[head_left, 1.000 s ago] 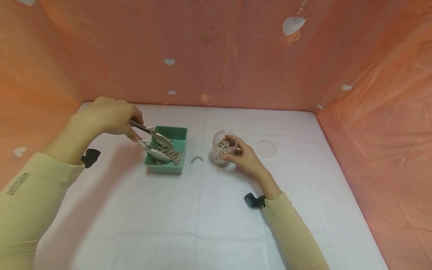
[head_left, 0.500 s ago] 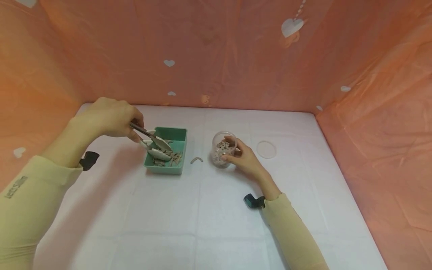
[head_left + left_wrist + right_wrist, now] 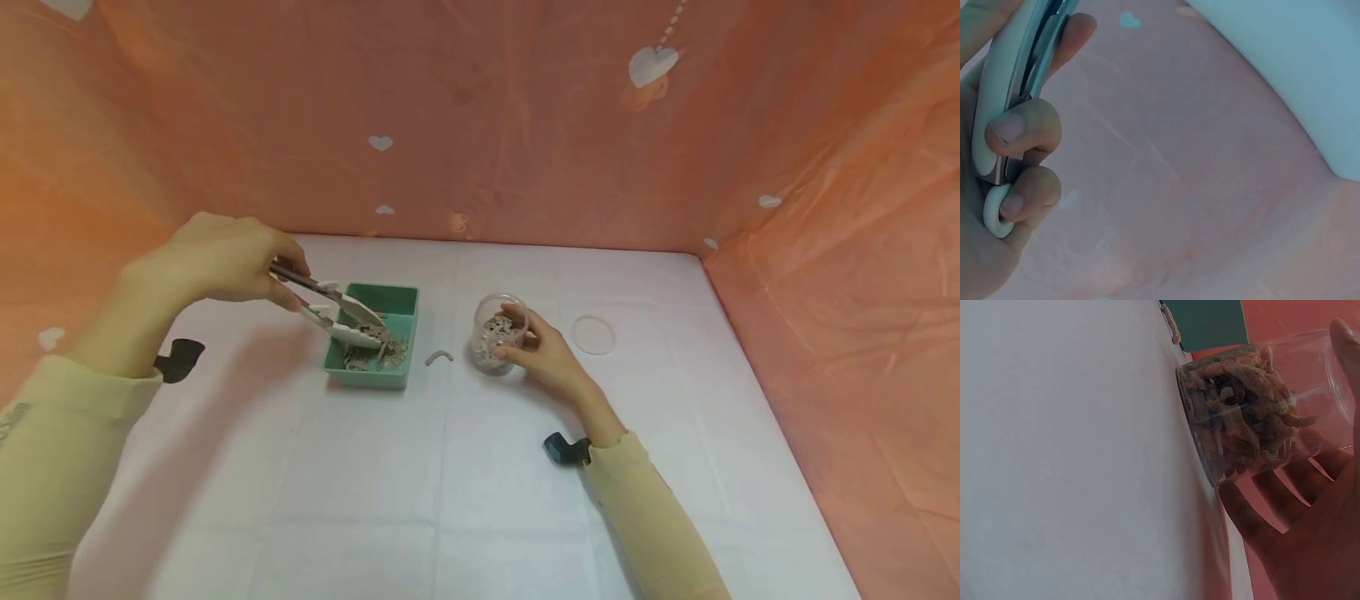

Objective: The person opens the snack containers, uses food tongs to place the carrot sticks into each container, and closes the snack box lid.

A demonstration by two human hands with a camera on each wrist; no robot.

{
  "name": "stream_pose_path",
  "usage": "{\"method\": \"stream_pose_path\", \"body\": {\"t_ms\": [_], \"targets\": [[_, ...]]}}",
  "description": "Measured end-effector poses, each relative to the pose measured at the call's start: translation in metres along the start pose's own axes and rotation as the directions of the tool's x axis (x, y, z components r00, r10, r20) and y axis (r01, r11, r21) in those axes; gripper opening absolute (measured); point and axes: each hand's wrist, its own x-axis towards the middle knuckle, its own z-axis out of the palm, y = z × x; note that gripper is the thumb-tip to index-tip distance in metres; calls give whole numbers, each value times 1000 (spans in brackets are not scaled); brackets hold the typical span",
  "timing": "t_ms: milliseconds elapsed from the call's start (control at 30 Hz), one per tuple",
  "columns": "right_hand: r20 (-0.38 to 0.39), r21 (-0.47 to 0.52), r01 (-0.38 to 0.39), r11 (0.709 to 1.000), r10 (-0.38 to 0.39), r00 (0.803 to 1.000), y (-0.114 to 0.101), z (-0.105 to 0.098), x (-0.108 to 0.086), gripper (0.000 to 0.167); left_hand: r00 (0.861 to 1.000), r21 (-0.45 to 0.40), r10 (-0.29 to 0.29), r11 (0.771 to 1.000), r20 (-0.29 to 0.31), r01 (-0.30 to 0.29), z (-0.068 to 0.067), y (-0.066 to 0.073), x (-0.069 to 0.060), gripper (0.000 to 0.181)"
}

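A pair of tongs (image 3: 330,292) with pale tips is gripped in my left hand (image 3: 232,258). Their tips reach into a green rectangular tray (image 3: 367,380), among brownish dried strips (image 3: 392,350). Close up in the left wrist view, fingers curl around the tongs' white handle (image 3: 997,106), near a white loop at its end. My right hand (image 3: 553,350) holds a clear jar (image 3: 486,342) upright on the table, thumb and fingers around its side. The right wrist view shows similar dried pieces (image 3: 1241,419) filling its lower part. Whether the tongs pinch a strip is unclear.
One curved strip (image 3: 439,357) lies on the white tabletop (image 3: 480,483) between tray and jar. To the right of the jar is a round clear lid or ring (image 3: 593,316). Orange sheeting (image 3: 510,125) with white hearts rises behind and at both sides.
My left hand has shifted slightly left, and the tong tips stand closer together over the strips in the tray. The right hand and jar stay in place.
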Motion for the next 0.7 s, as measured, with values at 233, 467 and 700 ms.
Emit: {"method": "stream_pose_path", "body": {"t_ms": [233,467,700], "targets": [[-3,-12,0,1000,0,1000,-1,0,-1,69,999,-37,-17,999,-38,15,-6,-5,-7,41],[-1,-10,0,1000,0,1000,-2,-1,-2,69,998,-63,-25,998,-56,21,-2,-8,-10,42],[1,-6,11,1000,-11,1000,-1,-1,-1,69,996,-72,-36,997,-83,30,-5,-10,-13,44]]}}
